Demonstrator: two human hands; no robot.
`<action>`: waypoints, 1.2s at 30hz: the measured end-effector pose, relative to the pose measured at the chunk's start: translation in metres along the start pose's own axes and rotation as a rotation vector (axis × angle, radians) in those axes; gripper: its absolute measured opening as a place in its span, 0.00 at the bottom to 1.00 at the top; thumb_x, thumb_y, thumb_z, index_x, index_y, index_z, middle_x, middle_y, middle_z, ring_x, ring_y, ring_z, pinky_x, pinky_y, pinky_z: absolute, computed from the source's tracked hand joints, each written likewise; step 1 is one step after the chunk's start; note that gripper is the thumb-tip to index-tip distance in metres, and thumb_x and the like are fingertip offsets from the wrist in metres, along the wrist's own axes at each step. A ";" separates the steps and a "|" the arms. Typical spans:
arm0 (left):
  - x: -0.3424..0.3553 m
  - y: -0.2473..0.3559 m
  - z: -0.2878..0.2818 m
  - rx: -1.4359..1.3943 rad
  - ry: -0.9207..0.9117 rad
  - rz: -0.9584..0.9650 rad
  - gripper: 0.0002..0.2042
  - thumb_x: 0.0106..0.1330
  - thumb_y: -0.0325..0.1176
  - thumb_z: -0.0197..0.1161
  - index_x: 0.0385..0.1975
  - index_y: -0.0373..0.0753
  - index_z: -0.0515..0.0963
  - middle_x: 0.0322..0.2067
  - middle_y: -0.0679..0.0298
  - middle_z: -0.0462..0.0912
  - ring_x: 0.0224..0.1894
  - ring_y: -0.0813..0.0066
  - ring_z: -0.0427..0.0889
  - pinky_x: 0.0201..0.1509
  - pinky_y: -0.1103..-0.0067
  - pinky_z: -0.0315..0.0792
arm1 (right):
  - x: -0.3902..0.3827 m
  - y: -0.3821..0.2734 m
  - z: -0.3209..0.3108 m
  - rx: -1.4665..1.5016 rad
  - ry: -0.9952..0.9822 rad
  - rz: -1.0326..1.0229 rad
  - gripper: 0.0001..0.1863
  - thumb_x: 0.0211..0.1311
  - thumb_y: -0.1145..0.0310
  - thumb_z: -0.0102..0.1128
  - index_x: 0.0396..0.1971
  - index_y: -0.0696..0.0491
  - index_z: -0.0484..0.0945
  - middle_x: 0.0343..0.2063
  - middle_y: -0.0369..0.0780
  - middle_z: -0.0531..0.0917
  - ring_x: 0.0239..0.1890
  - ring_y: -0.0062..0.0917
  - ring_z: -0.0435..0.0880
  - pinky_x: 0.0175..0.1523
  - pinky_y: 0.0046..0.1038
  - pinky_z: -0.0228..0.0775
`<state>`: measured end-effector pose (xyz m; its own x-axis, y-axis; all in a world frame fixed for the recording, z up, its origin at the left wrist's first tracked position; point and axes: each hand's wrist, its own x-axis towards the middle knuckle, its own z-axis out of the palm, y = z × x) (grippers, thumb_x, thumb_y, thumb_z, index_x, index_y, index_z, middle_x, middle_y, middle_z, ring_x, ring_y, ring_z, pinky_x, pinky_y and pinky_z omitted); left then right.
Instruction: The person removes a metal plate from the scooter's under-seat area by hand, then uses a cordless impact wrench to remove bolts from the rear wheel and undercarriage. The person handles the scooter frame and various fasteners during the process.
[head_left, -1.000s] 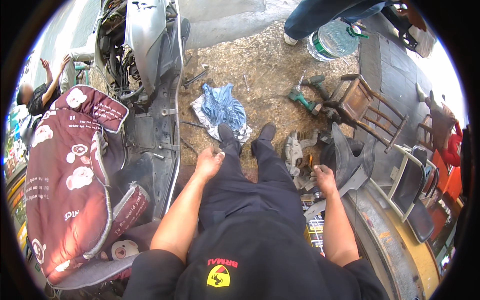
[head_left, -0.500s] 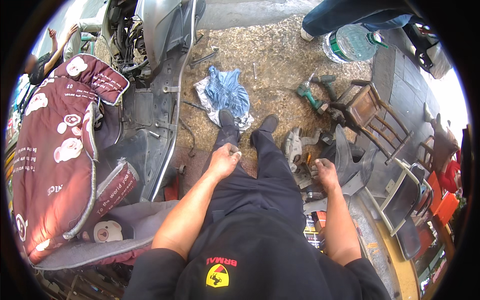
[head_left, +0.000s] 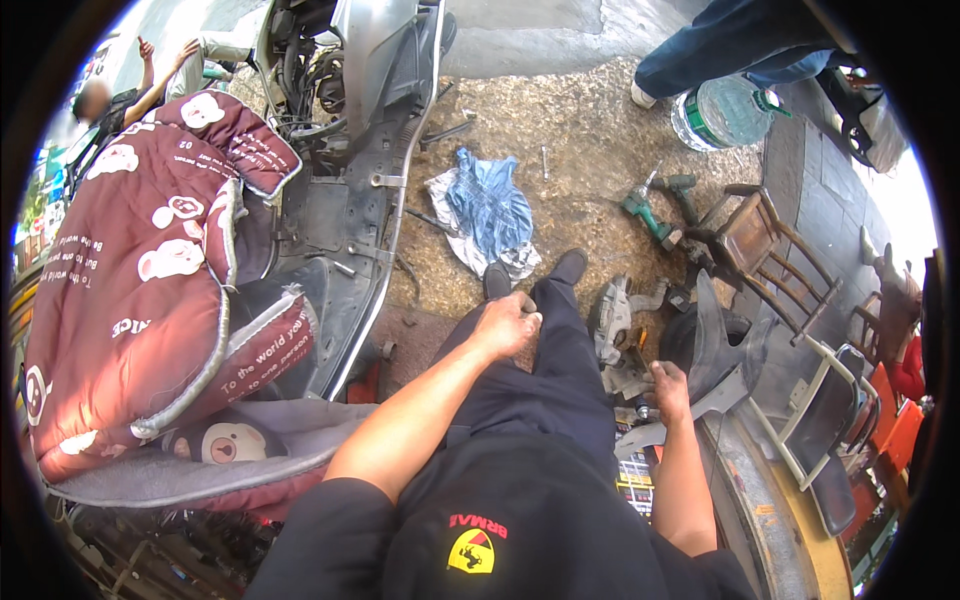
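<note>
Left grip (head_left: pixel 508 325) hangs over the dark trousers (head_left: pixel 555 400) with its fingers curled inward, and the right grip (head_left: pixel 668 390) is loosely curled too; whether either one pinches something small, I cannot tell from this angle. Nearest to the right grip, just ahead of it and to its left, a grey metal casing (head_left: pixel 612 320) lies on the floor (head_left: pixel 590 110). Ahead of the right grip stands a curved grey panel (head_left: pixel 708 325). Farther ahead on that side are a green power drill (head_left: pixel 645 210) and a wooden chair (head_left: pixel 750 225), with a large clear bottle (head_left: pixel 728 112) well beyond them.

Ahead of the left grip, past the shoes, a blue cloth (head_left: pixel 490 205) lies crumpled on whitish sheeting, and a spanner (head_left: pixel 545 162) lies beyond it. To the left grip's left is a stripped vehicle body (head_left: pixel 335 220), with a maroon quilted cover (head_left: pixel 130 240) farther out
</note>
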<state>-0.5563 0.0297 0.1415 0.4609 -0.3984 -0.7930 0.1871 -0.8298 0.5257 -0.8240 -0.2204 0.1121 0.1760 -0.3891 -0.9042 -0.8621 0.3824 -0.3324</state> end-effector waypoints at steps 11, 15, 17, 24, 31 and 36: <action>-0.002 -0.044 0.003 0.096 0.021 0.163 0.15 0.63 0.38 0.62 0.42 0.32 0.78 0.36 0.52 0.84 0.41 0.63 0.84 0.46 0.72 0.75 | -0.039 0.045 0.051 0.014 0.029 -0.030 0.17 0.69 0.59 0.55 0.42 0.59 0.77 0.27 0.38 0.81 0.25 0.22 0.80 0.30 0.25 0.72; 0.002 -0.052 0.005 0.029 -0.049 0.015 0.16 0.62 0.40 0.62 0.42 0.35 0.79 0.41 0.47 0.83 0.47 0.53 0.82 0.53 0.68 0.74 | -0.028 0.053 0.051 -0.013 0.007 0.039 0.16 0.69 0.60 0.55 0.42 0.60 0.77 0.28 0.40 0.82 0.26 0.23 0.81 0.31 0.26 0.73; 0.003 -0.051 0.005 0.012 -0.048 -0.082 0.16 0.62 0.40 0.62 0.43 0.34 0.79 0.41 0.47 0.83 0.47 0.53 0.82 0.53 0.68 0.74 | -0.019 0.051 0.046 0.020 0.008 0.039 0.16 0.69 0.60 0.55 0.42 0.60 0.77 0.28 0.40 0.82 0.26 0.23 0.81 0.31 0.26 0.73; 0.019 -0.041 0.012 0.038 0.019 -0.190 0.14 0.63 0.37 0.61 0.42 0.33 0.78 0.32 0.57 0.84 0.36 0.68 0.82 0.44 0.74 0.74 | 0.052 0.031 0.034 -0.017 0.004 0.026 0.16 0.67 0.61 0.57 0.36 0.60 0.80 0.25 0.38 0.82 0.23 0.21 0.79 0.29 0.27 0.71; 0.082 -0.074 0.029 -0.125 0.080 -0.255 0.18 0.63 0.38 0.61 0.46 0.31 0.77 0.37 0.51 0.84 0.42 0.60 0.83 0.49 0.70 0.74 | 0.179 -0.022 0.019 -0.301 -0.021 -0.206 0.16 0.66 0.60 0.57 0.38 0.59 0.80 0.24 0.41 0.82 0.25 0.24 0.80 0.31 0.28 0.71; 0.158 -0.107 0.039 -0.139 0.055 -0.240 0.17 0.63 0.38 0.61 0.46 0.31 0.77 0.38 0.52 0.84 0.41 0.62 0.83 0.48 0.72 0.74 | 0.289 -0.055 0.032 -0.565 0.082 -0.403 0.18 0.64 0.57 0.59 0.41 0.58 0.80 0.33 0.52 0.84 0.35 0.38 0.85 0.45 0.35 0.74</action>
<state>-0.5368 0.0400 -0.0520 0.4347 -0.1725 -0.8839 0.4118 -0.8348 0.3654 -0.7104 -0.3272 -0.1399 0.5172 -0.4793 -0.7090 -0.8558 -0.2913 -0.4274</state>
